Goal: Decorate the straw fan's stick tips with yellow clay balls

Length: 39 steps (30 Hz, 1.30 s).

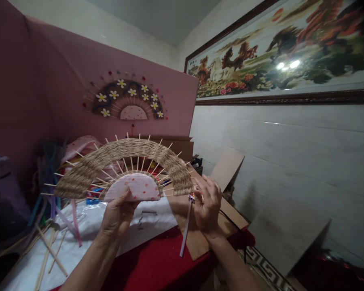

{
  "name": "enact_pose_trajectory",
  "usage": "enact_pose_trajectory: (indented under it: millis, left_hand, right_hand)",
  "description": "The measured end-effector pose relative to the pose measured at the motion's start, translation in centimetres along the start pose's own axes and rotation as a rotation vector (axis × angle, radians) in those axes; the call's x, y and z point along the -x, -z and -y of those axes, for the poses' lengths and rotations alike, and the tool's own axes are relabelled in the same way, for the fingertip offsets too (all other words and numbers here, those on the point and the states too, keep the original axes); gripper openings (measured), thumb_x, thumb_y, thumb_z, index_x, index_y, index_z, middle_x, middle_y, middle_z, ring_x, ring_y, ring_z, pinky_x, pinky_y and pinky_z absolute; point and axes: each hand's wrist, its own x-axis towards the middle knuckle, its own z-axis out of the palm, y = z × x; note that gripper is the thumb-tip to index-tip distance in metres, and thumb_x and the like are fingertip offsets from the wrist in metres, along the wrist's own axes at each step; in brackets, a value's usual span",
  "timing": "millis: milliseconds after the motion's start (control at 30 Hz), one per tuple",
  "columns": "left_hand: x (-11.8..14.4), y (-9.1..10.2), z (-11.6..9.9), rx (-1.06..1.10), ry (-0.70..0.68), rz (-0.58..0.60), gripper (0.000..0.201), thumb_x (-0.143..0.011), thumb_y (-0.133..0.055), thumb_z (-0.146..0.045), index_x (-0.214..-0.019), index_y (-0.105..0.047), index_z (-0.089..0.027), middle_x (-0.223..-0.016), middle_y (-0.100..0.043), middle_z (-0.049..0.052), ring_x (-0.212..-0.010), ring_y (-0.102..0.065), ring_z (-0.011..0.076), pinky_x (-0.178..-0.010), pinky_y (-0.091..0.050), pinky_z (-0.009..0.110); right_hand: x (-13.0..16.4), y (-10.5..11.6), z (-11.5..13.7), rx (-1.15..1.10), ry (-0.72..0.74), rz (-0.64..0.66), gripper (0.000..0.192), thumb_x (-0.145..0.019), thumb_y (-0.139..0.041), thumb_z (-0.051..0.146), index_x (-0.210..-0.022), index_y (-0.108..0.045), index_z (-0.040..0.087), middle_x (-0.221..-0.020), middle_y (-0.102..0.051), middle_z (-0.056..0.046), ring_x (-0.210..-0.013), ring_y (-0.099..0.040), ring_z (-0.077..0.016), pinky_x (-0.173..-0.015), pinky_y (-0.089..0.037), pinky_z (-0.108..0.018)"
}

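A half-round fan frame [124, 159] of tan woven straw and thin wooden spokes is held upright above the table. Its base is a pink spotted half-disc [136, 186]. My left hand [117, 216] grips that base from below. At the fan's lower right corner, my right hand [208, 204] pinches a small multicoloured piece on a white ribbon strip [185, 230]; the strip hangs down toward the red tabletop.
A finished dark fan with white flowers [129, 99] hangs on the pink board. Loose sticks [50, 252] and coloured ribbons [53, 202] lie on white plastic at left. Cardboard sheets [227, 165] lean at right. A framed horse picture [291, 52] hangs on the white wall.
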Motion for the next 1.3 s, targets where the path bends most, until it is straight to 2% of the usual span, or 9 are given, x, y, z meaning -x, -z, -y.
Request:
enact_pose_trajectory:
  millis: [300, 500, 700, 900, 1067, 1300]
  left_hand:
    - [0.0, 0.1, 0.1, -0.003, -0.004, 0.008, 0.022, -0.079, -0.051, 0.001, -0.079, -0.067, -0.014, -0.076, -0.073, 0.005, -0.066, -0.069, 0.0161, -0.059, -0.060, 0.030]
    - [0.2, 0.2, 0.3, -0.001, 0.010, 0.018, 0.021, -0.077, -0.053, 0.001, -0.081, -0.068, -0.013, -0.079, -0.073, 0.006, -0.067, -0.069, 0.0174, -0.059, -0.060, 0.031]
    - [0.2, 0.3, 0.4, -0.018, 0.017, 0.004, 0.018, -0.074, -0.056, 0.000, -0.078, -0.067, -0.014, -0.075, -0.072, 0.005, -0.065, -0.068, 0.0171, -0.059, -0.060, 0.030]
    - [0.3, 0.2, 0.4, -0.032, 0.017, 0.000, 0.017, -0.072, -0.057, -0.001, -0.079, -0.067, -0.013, -0.074, -0.072, 0.006, -0.065, -0.068, 0.0178, -0.060, -0.060, 0.030]
    - [0.3, 0.3, 0.4, -0.036, 0.017, -0.002, 0.018, -0.074, -0.055, 0.001, -0.077, -0.067, -0.013, -0.075, -0.072, 0.007, -0.065, -0.068, 0.0174, -0.059, -0.060, 0.030]
    - [0.1, 0.4, 0.5, -0.030, 0.011, 0.000, 0.018, -0.074, -0.055, 0.000, -0.078, -0.066, -0.013, -0.075, -0.072, 0.006, -0.067, -0.068, 0.0169, -0.062, -0.060, 0.031]
  right_hand:
    - [-1.0, -0.2, 1.1, 0.090, 0.067, 0.104, 0.046, -0.095, -0.031, 0.046, -0.123, -0.059, 0.023, -0.136, -0.042, -0.013, -0.130, -0.034, -0.0297, -0.103, -0.033, -0.051]
    - [-2.5, -0.7, 1.6, 0.178, 0.070, 0.201, 0.047, -0.094, -0.032, 0.050, -0.130, -0.053, 0.028, -0.143, -0.034, -0.011, -0.135, -0.024, -0.0319, -0.104, -0.031, -0.052]
    - [-3.4, -1.0, 1.7, 0.222, 0.092, 0.222, 0.046, -0.092, -0.039, 0.049, -0.129, -0.054, 0.026, -0.141, -0.037, -0.013, -0.135, -0.024, -0.0331, -0.103, -0.031, -0.053]
    - [-3.3, -1.1, 1.7, 0.239, 0.075, 0.232, 0.044, -0.091, -0.044, 0.047, -0.128, -0.055, 0.026, -0.139, -0.042, -0.013, -0.133, -0.028, -0.0328, -0.100, -0.034, -0.052]
    - [-3.2, -0.9, 1.9, 0.234, 0.056, 0.277, 0.046, -0.090, -0.045, 0.047, -0.130, -0.052, 0.027, -0.141, -0.039, -0.012, -0.134, -0.026, -0.0326, -0.102, -0.032, -0.051]
    - [-3.1, -0.4, 1.8, 0.203, 0.059, 0.220, 0.043, -0.092, -0.044, 0.043, -0.131, -0.052, 0.027, -0.140, -0.040, -0.011, -0.135, -0.026, -0.0307, -0.103, -0.031, -0.049]
